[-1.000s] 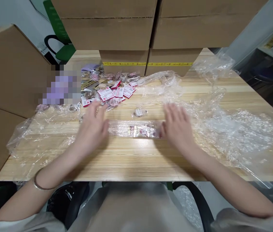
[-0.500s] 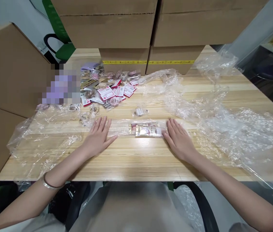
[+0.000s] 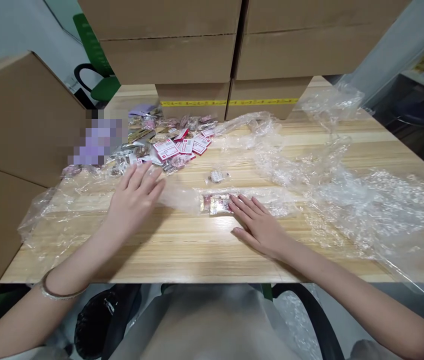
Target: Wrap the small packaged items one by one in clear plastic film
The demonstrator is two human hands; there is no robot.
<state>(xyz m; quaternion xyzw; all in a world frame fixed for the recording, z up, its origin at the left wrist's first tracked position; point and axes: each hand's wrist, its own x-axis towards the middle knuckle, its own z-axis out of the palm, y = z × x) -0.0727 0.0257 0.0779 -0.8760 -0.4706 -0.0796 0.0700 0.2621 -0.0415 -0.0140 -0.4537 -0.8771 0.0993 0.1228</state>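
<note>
A pale wooden tabletop (image 3: 204,250) fills the middle of the frame, strewn at right with crumpled clear plastic film (image 3: 365,200). At centre, a long clear plastic sleeve holding a pink-and-gold packet (image 3: 217,204) is pressed flat by the right hand (image 3: 257,225), fingers spread, nothing gripped. The left hand (image 3: 133,197) is held open over the sleeve's left end, empty. A small clear sachet (image 3: 217,175) lies just above.

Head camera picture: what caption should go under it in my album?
Right hand flat on a clear packet, left hand reaching over plastic wrap.
</note>
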